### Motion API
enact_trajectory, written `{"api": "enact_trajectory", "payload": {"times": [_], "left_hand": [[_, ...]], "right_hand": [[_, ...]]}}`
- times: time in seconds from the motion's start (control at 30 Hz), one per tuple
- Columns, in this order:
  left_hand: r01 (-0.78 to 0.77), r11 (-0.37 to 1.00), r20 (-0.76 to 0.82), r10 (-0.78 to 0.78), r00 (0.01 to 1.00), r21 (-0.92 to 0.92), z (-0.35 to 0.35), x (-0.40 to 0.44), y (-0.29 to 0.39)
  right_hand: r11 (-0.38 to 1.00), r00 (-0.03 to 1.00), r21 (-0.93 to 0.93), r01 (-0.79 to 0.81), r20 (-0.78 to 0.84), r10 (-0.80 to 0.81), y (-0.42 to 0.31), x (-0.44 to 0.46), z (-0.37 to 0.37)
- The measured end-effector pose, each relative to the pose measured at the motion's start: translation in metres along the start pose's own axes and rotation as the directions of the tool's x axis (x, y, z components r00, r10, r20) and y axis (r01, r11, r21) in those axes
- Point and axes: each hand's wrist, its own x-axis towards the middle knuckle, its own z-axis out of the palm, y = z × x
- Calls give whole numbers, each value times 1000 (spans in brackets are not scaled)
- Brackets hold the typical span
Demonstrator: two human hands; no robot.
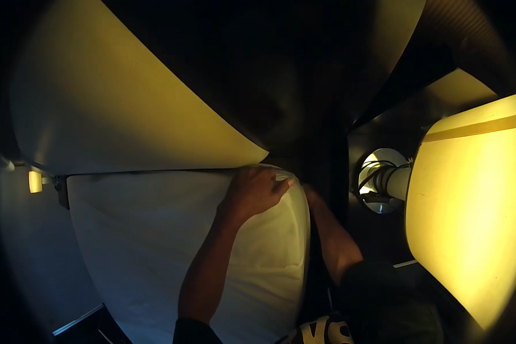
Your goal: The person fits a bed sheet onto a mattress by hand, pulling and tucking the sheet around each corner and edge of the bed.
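Note:
A white bed sheet (155,223) covers a mattress in front of me, with creases running across it. My left hand (255,192) lies at the far right corner, its fingers curled over the sheet there and the thumb pointing right. Just beyond the mattress's right side is my right hand (309,196), close to the same corner. Its fingers are mostly hidden in shadow and behind the sheet's edge, so I cannot see what they hold.
A pale wall (126,109) rises along the far side of the bed. To the right stands a brightly lit yellowish panel (470,200), beside a round white fitting with dark cables (378,180). A patterned shoe (321,332) shows at the bottom. A small light (35,182) glows at left.

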Motion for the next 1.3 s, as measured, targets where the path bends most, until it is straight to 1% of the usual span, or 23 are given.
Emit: {"api": "enact_trajectory", "payload": {"times": [0.07,0.13,0.2,0.27,0.3,0.33,0.4,0.43,0.5,0.53,0.57,0.63,0.67,0.7,0.8,0.97,1.1,1.13,1.17,1.2,1.23,1.27,1.3], "left_hand": [[30,999,29,-29,999,-29,5,1,-1],[101,992,80,-94,992,-81,5,1,-3],[35,998,65,-31,997,-51,17,13,-18],[-77,997,47,75,996,28,29,20,-35],[-74,997,49,72,996,32,29,19,-37],[-86,988,-24,84,996,-129,32,17,-38],[-136,888,-162,71,984,-439,39,16,-39],[-135,887,-158,71,985,-441,43,17,-40],[-231,912,-361,101,927,-339,54,20,-45],[-268,922,-458,118,881,-278,57,21,-47],[-261,923,-452,112,885,-283,57,23,-47],[-106,942,-205,41,978,-318,48,32,-40],[-25,947,-74,1,997,-320,47,36,-38],[-20,947,-73,-4,997,-322,49,42,-38],[-99,985,-75,89,993,-145,67,63,-43],[-28,984,15,31,999,-177,96,91,-54],[-59,978,-58,49,997,-199,96,92,-54],[-102,963,-138,69,988,-248,94,87,-54],[-151,944,-218,87,972,-293,94,80,-51],[-203,920,-294,102,950,-335,92,72,-45],[-253,937,-438,128,890,-241,95,61,-35],[-286,948,-571,160,805,-138,89,46,-17],[-184,979,-567,102,817,-89,81,27,0]], "right_hand": [[999,1000,-35,-19,-1,19,6,5,-7],[996,999,74,-49,-12,50,-4,-3,0],[990,997,123,-61,-28,65,4,5,-14],[997,998,-80,-8,-65,3,39,41,-35],[984,997,-179,16,-75,-30,43,46,-34],[984,997,-176,16,-76,-30,47,49,-35],[978,990,-207,8,-133,-36,51,46,-38],[974,986,-225,3,-159,-40,47,43,-37],[965,979,-264,-15,-201,-39,40,42,-29],[958,975,-285,-23,-218,-41,16,64,12],[952,970,-303,-34,-239,-41,12,63,8],[936,957,-348,-53,-286,-52,1,65,13],[927,950,-371,-64,-307,-57,1,60,11],[918,944,-391,-70,-324,-67,-3,59,16],[890,923,-448,-87,-373,-97,-10,60,31],[833,867,-530,-163,-479,-135,-7,29,-7],[789,818,-579,-205,-544,-186,-15,15,-3],[792,821,-579,-196,-539,-191,-5,26,-5],[899,840,-437,-31,-499,-214,23,48,-18],[956,852,-264,128,-464,-242,47,63,-28],[960,858,-72,271,-433,-275,68,78,-36],[960,860,-70,272,-429,-275,64,77,-32],[955,934,152,253,-297,-200,53,71,-25]]}}
